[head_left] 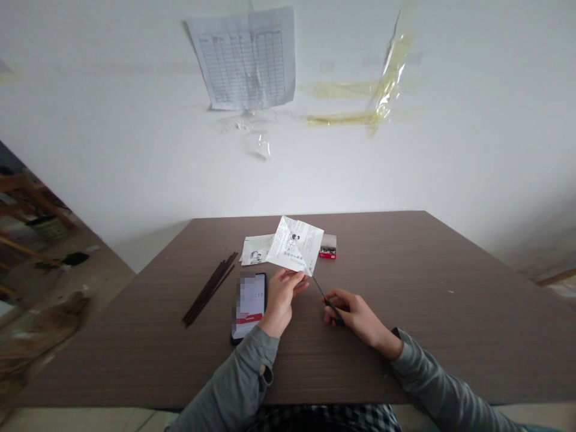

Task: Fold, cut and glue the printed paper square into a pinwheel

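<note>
A square of printed white paper (294, 245), folded and standing as a tilted diamond, rises above the table. My left hand (281, 297) pinches its lower corner between thumb and fingers. My right hand (351, 313) grips a thin dark stick (324, 294) that slants up and to the left. The stick's far tip reaches very close to the paper's lower corner, though I cannot tell if they touch. Part of the stick is hidden inside my right fingers.
On the brown woodgrain table (405, 288) lie a bundle of dark sticks (209, 288), a phone (248, 306) with a blurred screen, a loose printed sheet (257, 249) and a small red and white box (327, 249). A white wall stands behind the far edge; wooden furniture (31, 204) stands at the lower left.
</note>
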Available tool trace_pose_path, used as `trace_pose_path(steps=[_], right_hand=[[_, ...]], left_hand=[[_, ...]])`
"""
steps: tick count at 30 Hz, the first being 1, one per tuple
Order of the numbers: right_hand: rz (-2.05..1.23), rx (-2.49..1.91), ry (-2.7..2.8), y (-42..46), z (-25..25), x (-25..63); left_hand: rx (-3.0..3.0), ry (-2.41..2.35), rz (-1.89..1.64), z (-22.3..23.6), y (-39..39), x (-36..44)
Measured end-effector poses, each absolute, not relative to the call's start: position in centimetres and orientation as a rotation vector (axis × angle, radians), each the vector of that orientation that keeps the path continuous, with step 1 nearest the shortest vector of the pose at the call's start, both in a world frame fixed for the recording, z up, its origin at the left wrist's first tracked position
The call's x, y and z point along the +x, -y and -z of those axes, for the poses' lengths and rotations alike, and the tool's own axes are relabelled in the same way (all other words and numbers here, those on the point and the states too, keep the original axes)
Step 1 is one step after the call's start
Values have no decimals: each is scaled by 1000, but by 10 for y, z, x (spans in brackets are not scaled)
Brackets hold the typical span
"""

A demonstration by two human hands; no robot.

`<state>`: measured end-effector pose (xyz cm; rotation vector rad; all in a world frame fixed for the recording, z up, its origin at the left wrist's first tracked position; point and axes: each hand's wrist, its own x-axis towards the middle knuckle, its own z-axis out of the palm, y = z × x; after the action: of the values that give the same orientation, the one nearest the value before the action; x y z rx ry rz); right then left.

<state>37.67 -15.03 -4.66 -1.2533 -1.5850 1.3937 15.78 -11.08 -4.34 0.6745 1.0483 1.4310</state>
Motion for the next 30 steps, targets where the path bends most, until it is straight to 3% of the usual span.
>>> trace_pose_path(steps=[30], right_hand=[[-1407, -1257, 1581, 155, 37, 371]], left_hand=[[646, -1064, -1432, 42, 109, 156]])
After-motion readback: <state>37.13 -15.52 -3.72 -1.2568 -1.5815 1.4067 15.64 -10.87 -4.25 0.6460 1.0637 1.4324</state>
